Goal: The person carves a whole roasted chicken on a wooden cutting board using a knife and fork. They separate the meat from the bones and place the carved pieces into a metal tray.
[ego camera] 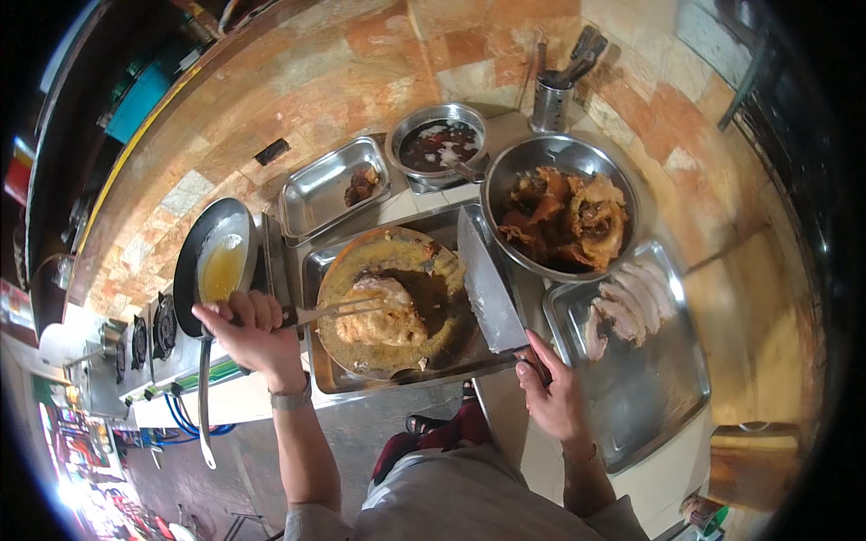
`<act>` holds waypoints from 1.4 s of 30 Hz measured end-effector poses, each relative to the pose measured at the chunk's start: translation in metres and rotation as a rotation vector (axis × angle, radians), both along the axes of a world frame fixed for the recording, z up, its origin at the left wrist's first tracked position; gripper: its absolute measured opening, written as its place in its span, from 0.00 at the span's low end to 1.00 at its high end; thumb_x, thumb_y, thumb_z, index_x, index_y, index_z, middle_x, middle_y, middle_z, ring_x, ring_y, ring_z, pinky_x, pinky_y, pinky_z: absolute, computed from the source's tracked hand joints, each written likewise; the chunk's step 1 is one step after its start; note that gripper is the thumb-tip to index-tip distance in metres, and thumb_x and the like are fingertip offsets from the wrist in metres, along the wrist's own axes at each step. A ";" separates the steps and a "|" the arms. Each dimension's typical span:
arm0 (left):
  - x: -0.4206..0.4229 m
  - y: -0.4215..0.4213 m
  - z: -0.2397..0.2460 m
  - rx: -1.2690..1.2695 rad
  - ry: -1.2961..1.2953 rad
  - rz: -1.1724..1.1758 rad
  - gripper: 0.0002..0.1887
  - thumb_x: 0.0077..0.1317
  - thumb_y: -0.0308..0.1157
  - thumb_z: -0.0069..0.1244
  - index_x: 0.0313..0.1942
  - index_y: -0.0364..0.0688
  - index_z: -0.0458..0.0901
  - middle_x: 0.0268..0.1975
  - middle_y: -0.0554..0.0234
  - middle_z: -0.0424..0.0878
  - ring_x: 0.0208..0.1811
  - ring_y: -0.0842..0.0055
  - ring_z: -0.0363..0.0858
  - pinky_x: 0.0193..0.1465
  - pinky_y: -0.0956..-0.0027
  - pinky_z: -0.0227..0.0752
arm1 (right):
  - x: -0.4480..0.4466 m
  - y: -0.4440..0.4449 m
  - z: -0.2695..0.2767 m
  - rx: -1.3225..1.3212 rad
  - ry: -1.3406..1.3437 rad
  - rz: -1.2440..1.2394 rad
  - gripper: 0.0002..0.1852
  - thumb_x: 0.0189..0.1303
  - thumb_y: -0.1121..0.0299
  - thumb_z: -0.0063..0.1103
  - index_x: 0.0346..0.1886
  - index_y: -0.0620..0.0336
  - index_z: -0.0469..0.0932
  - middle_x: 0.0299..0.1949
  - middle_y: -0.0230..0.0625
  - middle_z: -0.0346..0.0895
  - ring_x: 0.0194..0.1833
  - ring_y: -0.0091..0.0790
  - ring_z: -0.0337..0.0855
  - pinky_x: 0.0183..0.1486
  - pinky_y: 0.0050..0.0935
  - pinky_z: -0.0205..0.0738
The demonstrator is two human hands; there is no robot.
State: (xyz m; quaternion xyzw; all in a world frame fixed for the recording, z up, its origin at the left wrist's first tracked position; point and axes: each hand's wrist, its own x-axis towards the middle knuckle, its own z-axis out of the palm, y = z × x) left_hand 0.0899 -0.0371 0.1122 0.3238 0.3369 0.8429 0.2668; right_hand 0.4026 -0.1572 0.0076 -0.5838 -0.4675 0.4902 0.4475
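Observation:
My left hand (254, 331) grips the handle of a two-pronged carving fork (338, 310). Its prongs lie on a lump of pale golden, cooked-looking meat (379, 324) on a round, stained chopping board (440, 351). That board sits in a rectangular metal tray (318, 379). My right hand (551, 389) holds a broad cleaver (490, 291) by its wooden handle, the blade over the board's right edge, apart from the meat. Whether the prongs pierce the meat I cannot tell.
Left stands a frying pan (220, 264) with yellow liquid. Behind the board are a small tray (298, 203) with browned pieces, a pot (438, 145) of dark liquid and a utensil holder (549, 105). Rightward are a steel bowl (561, 264) of fried pieces and a tray (629, 406) with sliced meat (636, 301).

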 end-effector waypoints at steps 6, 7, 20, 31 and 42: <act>0.006 -0.015 -0.007 0.060 0.174 0.094 0.22 0.79 0.53 0.39 0.28 0.51 0.61 0.16 0.76 0.52 0.13 0.87 0.48 0.15 0.75 0.43 | -0.004 0.003 0.003 0.101 -0.037 0.026 0.25 0.70 0.68 0.61 0.68 0.64 0.71 0.44 0.46 0.86 0.44 0.25 0.86 0.47 0.26 0.78; 0.007 -0.014 -0.008 -0.005 0.235 0.027 0.22 0.79 0.53 0.39 0.28 0.51 0.60 0.16 0.75 0.52 0.13 0.87 0.48 0.15 0.75 0.43 | -0.006 0.004 0.004 0.123 -0.078 0.019 0.25 0.70 0.68 0.61 0.68 0.63 0.71 0.45 0.47 0.86 0.45 0.28 0.86 0.48 0.27 0.78; -0.006 -0.024 -0.036 -0.050 0.282 -0.043 0.23 0.79 0.53 0.39 0.28 0.50 0.58 0.15 0.73 0.52 0.12 0.85 0.47 0.15 0.74 0.46 | -0.064 -0.018 0.030 0.203 -0.600 0.348 0.32 0.67 0.66 0.60 0.74 0.46 0.65 0.28 0.40 0.74 0.23 0.43 0.80 0.25 0.42 0.77; -0.004 -0.029 -0.064 0.023 0.426 -0.185 0.22 0.80 0.48 0.40 0.27 0.50 0.56 0.14 0.73 0.54 0.12 0.85 0.50 0.15 0.74 0.47 | -0.101 -0.031 0.036 0.260 -0.656 0.263 0.33 0.66 0.67 0.61 0.74 0.54 0.65 0.27 0.42 0.71 0.18 0.37 0.75 0.19 0.33 0.72; -0.017 -0.024 -0.071 0.041 0.432 -0.282 0.21 0.80 0.47 0.41 0.28 0.48 0.58 0.13 0.74 0.56 0.12 0.85 0.51 0.16 0.72 0.50 | -0.128 0.004 0.035 0.246 -0.733 0.265 0.40 0.58 0.72 0.63 0.75 0.60 0.60 0.28 0.46 0.74 0.18 0.42 0.78 0.19 0.36 0.74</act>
